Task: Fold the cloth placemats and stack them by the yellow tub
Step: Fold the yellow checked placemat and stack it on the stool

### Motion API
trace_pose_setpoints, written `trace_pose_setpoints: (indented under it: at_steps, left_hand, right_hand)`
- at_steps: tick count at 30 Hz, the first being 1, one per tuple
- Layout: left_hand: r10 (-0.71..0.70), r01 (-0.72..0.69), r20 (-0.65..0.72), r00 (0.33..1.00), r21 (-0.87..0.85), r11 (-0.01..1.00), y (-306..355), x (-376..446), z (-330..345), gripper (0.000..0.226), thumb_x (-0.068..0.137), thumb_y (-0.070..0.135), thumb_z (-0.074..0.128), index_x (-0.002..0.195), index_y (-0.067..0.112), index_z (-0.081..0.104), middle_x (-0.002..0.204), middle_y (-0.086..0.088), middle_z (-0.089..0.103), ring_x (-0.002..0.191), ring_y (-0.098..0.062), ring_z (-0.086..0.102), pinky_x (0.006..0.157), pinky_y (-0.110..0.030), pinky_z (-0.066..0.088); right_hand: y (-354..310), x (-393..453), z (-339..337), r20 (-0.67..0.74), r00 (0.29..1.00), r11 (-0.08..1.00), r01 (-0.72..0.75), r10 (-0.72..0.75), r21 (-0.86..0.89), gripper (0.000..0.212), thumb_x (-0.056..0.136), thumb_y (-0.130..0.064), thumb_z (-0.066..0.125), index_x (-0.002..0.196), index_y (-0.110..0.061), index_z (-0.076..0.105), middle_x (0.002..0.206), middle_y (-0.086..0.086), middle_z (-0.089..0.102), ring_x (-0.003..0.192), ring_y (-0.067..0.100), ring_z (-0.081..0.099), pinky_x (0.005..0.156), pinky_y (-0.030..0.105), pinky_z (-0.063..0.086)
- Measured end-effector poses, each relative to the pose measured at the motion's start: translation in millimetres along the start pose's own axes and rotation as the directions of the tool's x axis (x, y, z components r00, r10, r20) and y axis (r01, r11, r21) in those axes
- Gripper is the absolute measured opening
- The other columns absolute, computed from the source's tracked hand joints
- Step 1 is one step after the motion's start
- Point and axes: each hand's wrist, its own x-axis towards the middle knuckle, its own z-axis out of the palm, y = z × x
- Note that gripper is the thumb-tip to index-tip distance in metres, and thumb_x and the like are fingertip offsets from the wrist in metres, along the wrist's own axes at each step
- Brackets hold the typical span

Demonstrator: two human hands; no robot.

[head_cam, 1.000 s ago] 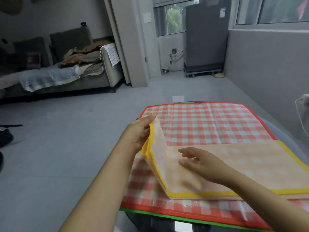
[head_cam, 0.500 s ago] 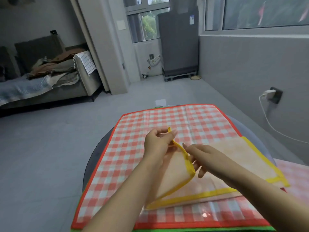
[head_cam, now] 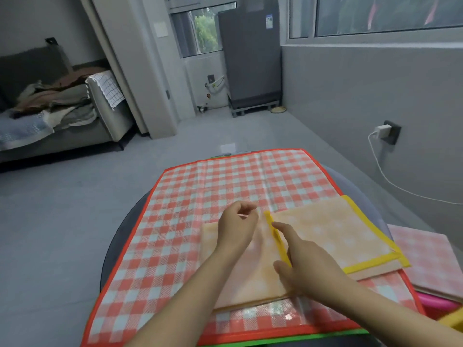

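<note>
The head view shows two bare hands working over a round dark table (head_cam: 110, 249). One orange placemat with yellow trim (head_cam: 325, 231) lies folded on a larger red-and-white checked mat (head_cam: 225, 181), which is spread flat with a red border; a green edge (head_cam: 313, 337) of one more mat peeks out beneath it at the near side. The left hand (head_cam: 236, 227) hovers over the orange placemat's left half with its fingers loosely curled, thumb and forefinger close together; whether they pinch anything cannot be told. The right hand (head_cam: 304, 261) has its fingers straight and lies along the yellow folded edge, touching it. To the right, one pink checked folded placemat (head_cam: 426, 261) rests on a pink-rimmed thing, just beside a yellow object (head_cam: 453, 321) at the frame's corner. Farther off stand one grey sofa (head_cam: 75, 116) piled with clothes, one grey refrigerator (head_cam: 250, 53), and one white charger (head_cam: 382, 128) plugged into the wall.
</note>
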Motion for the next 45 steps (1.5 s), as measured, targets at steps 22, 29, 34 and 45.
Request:
trace_pose_setpoints:
  at_steps: [22, 29, 34, 45]
  left_hand:
    - [0.242, -0.409, 0.331, 0.912, 0.784, 0.467, -25, -17, -20, 0.075, 0.071, 0.065, 0.011, 0.133, 0.042, 0.046, 0.097, 0.006, 0.04, 0.099, -0.016, 0.042, 0.096, -0.03, 0.028]
    - [0.315, -0.372, 0.254, 0.914, 0.833, 0.409, -22, -38, -7, 0.051, 0.083, 0.053, 0.03, 0.102, 0.022, 0.065, 0.095, 0.001, 0.054, 0.093, -0.022, 0.054, 0.08, -0.035, 0.039]
    - [0.175, -0.515, 0.503, 0.847, 0.692, 0.506, -20, -42, -3, 0.058, 0.098, 0.048, 0.026, 0.149, 0.023, 0.018, 0.159, 0.002, -0.007, 0.145, -0.017, -0.013, 0.117, -0.032, -0.005]
    - [0.097, -0.505, 0.526, 0.845, 0.724, 0.47, -29, -46, 3, 0.06, 0.099, 0.048, 0.015, 0.149, 0.03, -0.013, 0.153, 0.003, -0.029, 0.138, -0.011, -0.032, 0.115, -0.032, -0.018]
  right_hand:
    - [35, 14, -15, -0.256, 0.966, 0.969, -0.042, -0.022, -0.242, 0.053, 0.089, -0.023, 0.047, 0.138, -0.032, 0.03, 0.105, -0.005, 0.063, 0.103, 0.022, 0.049, 0.085, 0.034, 0.041]
    - [68, 43, -20, -0.272, 0.961, 0.996, 0.023, -0.046, -0.084, 0.023, 0.088, -0.018, 0.058, 0.109, -0.026, 0.065, 0.092, -0.002, 0.061, 0.099, 0.023, 0.048, 0.084, 0.033, 0.037]
    - [67, 41, -18, -0.287, 0.95, 0.978, 0.07, -0.126, -0.196, 0.021, 0.087, -0.019, 0.061, 0.106, -0.026, 0.068, 0.089, -0.002, 0.062, 0.094, 0.025, 0.051, 0.078, 0.033, 0.039]
    - [39, -11, 2, -0.004, 0.994, 0.94, 0.102, -0.109, -0.324, 0.09, 0.068, -0.061, -0.021, 0.149, -0.025, -0.003, 0.147, -0.017, -0.017, 0.13, -0.003, -0.024, 0.108, 0.017, -0.019]
